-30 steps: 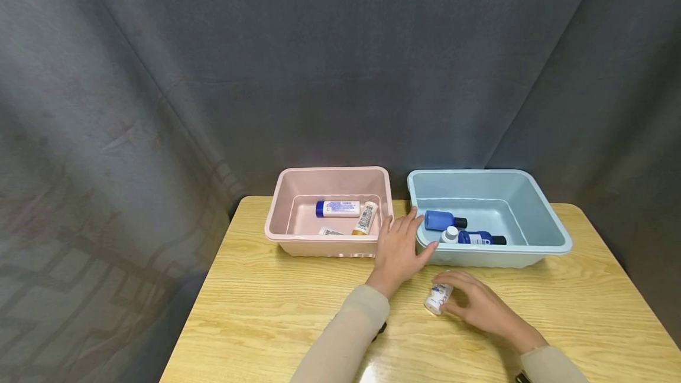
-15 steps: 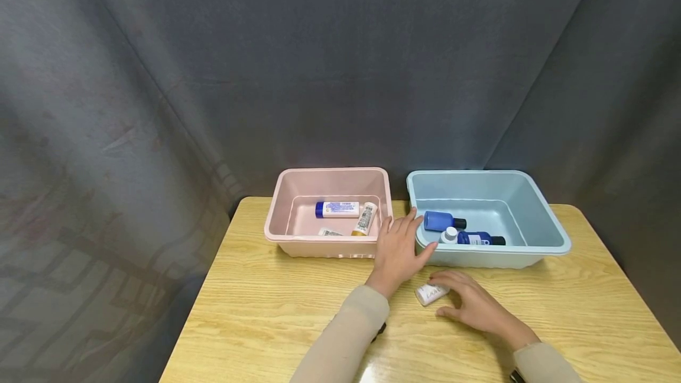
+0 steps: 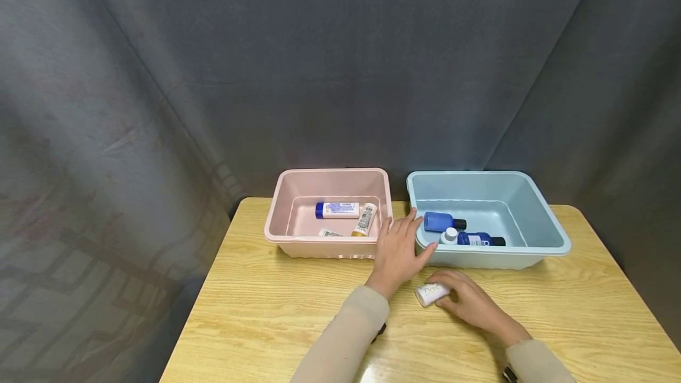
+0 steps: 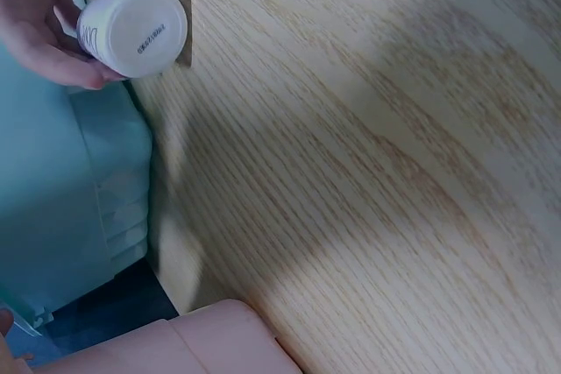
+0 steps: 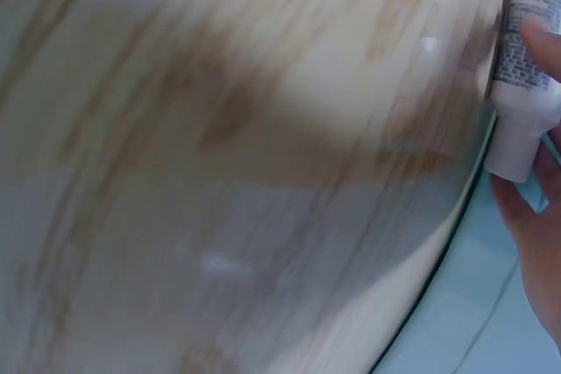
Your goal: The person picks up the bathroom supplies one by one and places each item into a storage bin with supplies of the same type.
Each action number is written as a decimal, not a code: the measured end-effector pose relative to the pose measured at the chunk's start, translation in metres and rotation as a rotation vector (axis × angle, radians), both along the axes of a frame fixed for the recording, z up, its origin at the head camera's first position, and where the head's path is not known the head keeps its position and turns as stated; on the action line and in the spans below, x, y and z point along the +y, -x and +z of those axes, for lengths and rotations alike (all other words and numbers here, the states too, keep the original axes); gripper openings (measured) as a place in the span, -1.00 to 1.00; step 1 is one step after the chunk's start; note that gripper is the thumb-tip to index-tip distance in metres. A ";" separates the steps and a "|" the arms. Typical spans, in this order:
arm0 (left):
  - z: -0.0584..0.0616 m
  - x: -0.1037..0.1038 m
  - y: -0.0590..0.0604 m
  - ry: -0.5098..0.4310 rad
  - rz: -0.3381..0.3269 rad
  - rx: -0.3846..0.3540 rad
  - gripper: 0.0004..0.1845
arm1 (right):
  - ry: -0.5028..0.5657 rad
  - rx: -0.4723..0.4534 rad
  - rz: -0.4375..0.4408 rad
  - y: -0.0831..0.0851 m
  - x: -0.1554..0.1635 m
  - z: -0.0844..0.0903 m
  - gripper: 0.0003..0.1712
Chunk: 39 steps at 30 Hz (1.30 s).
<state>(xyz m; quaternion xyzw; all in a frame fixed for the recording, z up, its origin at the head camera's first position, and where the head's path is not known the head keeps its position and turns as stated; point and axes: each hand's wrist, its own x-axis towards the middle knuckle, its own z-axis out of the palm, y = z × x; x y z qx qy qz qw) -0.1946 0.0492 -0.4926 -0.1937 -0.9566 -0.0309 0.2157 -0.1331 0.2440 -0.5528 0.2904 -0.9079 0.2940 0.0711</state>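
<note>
My right hand [image 3: 470, 300] holds a small white bottle [image 3: 432, 294] between thumb and fingers, just in front of the blue bin [image 3: 495, 259]. The bottle is tilted on its side, its flat base towards the left. In the left wrist view that white base [image 4: 151, 32] carries a small dark stamp. The right wrist view shows fine print on the bottle [image 5: 526, 37] and its narrower white cap [image 5: 513, 148]. My left hand [image 3: 396, 253] rests with spread fingers across the neighbouring rims of the pink bin [image 3: 324, 247] and the blue bin.
Inside the pink bin lie a white tube with a blue cap [image 3: 340, 210], a white tube with a gold cap [image 3: 365, 219] and a partly hidden white item [image 3: 331, 232]. Two blue bottles [image 3: 437, 221] and a white bottle [image 3: 449, 236] lie in the blue bin. A dark curtain hangs behind.
The bottle has turned from steeply tilted to lying on its side, its base now pointing left. My right fingers loosened on it, then closed again. My left hand stays put.
</note>
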 end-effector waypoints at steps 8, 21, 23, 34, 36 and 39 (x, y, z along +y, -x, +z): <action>0.000 0.000 0.000 0.001 -0.001 -0.021 -0.26 | 0.003 -0.009 -0.028 -0.001 -0.003 -0.003 -0.45; 0.001 0.000 0.000 0.004 0.001 -0.029 -0.26 | 0.018 0.016 -0.045 -0.008 -0.008 0.002 -0.46; 0.001 0.000 0.000 0.008 0.002 -0.031 -0.26 | 0.014 0.022 -0.046 -0.010 -0.009 0.004 -0.46; 0.002 0.000 0.000 0.016 0.001 -0.023 -0.26 | 0.010 0.075 -0.032 -0.014 -0.007 0.010 -0.46; 0.002 0.001 -0.001 0.019 0.003 -0.025 -0.26 | 0.009 0.073 -0.032 -0.014 -0.006 0.011 -0.46; 0.002 0.001 -0.001 0.020 0.007 -0.034 -0.26 | 0.006 0.070 -0.036 -0.014 -0.004 0.011 -0.47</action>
